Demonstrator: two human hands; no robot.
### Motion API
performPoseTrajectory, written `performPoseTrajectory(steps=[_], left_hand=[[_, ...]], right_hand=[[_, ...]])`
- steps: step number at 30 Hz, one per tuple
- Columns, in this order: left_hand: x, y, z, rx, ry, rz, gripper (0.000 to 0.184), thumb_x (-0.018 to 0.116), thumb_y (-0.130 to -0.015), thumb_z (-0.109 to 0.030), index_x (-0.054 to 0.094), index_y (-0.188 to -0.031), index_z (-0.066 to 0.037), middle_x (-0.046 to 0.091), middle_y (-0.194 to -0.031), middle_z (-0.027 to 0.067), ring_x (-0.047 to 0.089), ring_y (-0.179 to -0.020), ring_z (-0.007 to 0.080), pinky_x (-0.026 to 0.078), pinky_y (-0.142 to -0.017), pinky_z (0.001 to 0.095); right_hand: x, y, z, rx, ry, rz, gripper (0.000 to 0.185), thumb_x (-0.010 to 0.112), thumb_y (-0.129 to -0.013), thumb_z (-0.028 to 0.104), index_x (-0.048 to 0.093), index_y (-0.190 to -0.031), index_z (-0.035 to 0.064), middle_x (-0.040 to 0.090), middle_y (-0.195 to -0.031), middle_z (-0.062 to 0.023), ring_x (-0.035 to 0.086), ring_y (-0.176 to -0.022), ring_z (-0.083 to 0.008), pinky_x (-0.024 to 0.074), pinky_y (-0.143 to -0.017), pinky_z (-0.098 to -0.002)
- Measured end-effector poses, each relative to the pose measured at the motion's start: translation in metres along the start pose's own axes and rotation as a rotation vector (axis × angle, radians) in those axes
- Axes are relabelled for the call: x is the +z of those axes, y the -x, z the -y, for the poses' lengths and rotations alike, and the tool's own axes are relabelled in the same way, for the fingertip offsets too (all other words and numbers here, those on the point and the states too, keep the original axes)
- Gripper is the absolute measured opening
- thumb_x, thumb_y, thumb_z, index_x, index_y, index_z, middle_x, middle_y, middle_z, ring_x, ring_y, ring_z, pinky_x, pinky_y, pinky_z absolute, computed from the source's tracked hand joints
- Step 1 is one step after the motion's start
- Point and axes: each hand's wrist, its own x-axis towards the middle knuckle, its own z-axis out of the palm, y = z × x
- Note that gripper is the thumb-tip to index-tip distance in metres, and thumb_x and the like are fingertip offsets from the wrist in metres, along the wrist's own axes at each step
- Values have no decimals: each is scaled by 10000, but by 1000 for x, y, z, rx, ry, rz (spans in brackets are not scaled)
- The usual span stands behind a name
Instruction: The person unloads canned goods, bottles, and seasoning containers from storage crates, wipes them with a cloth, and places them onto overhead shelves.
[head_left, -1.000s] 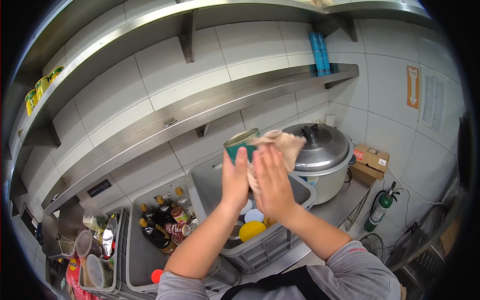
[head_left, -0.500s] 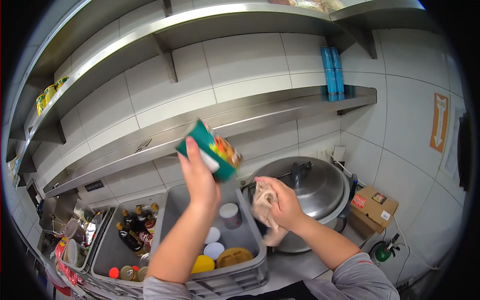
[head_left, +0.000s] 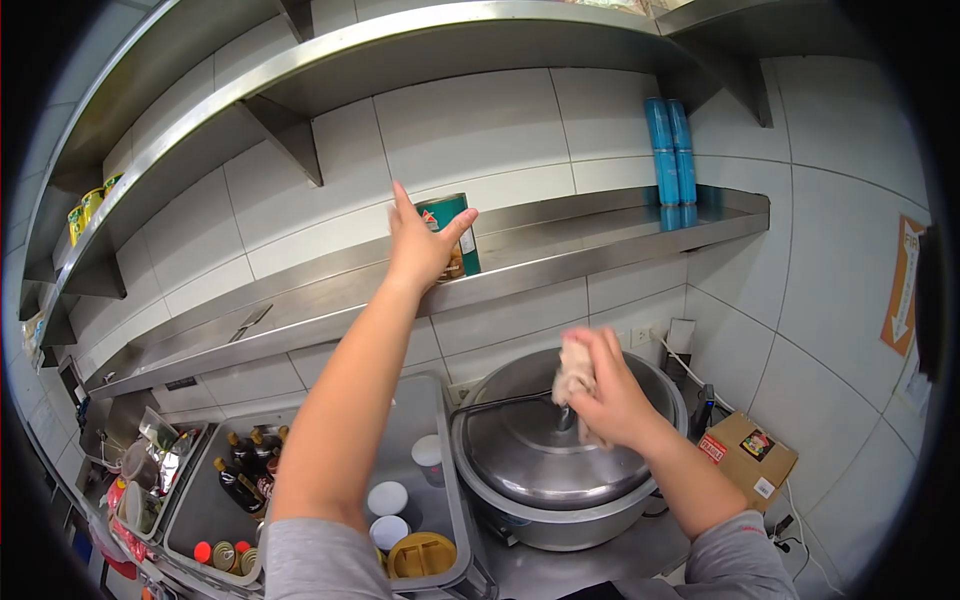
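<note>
A green can [head_left: 456,262] with a picture label stands upright on the lower steel shelf [head_left: 560,248]. My left hand [head_left: 420,243] is right in front of it, thumb and fingers spread apart; whether the palm still touches the can is hidden. Bunched in my right hand [head_left: 618,400] is a beige cloth [head_left: 574,375], slightly blurred, above the domed lid [head_left: 530,455] of a large metal pot.
Below the shelf sits a grey crate [head_left: 452,500] with lidded containers. Another grey crate [head_left: 185,515] to its left holds dark bottles [head_left: 238,487] and cans. Blue cans [head_left: 668,150] are stacked on the shelf's right end. A cardboard box [head_left: 752,455] lies right of the pot.
My left hand has carried the green can up and away onto the shelf, and its fingers have spread. My right hand with the cloth has moved over the pot lid.
</note>
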Motion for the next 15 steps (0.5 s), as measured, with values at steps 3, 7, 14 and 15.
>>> performPoseTrajectory(steps=[3, 7, 14, 15], left_hand=[[-34, 71, -15, 400, 157, 120, 993, 708, -876, -273, 13, -1556, -70, 186, -1545, 288, 324, -1403, 355, 266, -1150, 458], [-107, 187, -21, -102, 617, 211, 689, 599, -924, -93, 258, -1523, -86, 400, -1456, 152, 461, -1244, 217, 388, -1051, 382], [-361, 269, 77, -231, 253, -599, 186, 532, -952, -78, 655, -1083, -30, 629, -1097, 35, 582, -959, 120, 464, -874, 268], [-391, 285, 83, -245, 133, -692, 198, 529, -944, -72, 658, -1088, -28, 630, -1074, 27, 574, -945, 105, 460, -854, 254]], right_hand=[[18, -44, 45, -91, -433, 53, 729, 614, -810, 92, 269, -1449, 30, 357, -1296, -206, 448, -1218, -348, 404, -1031, -401], [44, -88, 96, -421, -360, 843, 858, 657, -850, 174, 171, -1544, 38, 186, -1577, -266, 279, -1450, -331, 286, -1154, -385], [67, -261, 15, -218, 595, 122, 855, 904, -604, 205, 508, -1360, 147, 514, -1256, -218, 541, -1161, -410, 473, -999, -442], [68, -283, -12, -234, 532, 174, 920, 915, -588, 205, 464, -1389, 158, 515, -1246, -230, 545, -1154, -398, 475, -989, -445]])
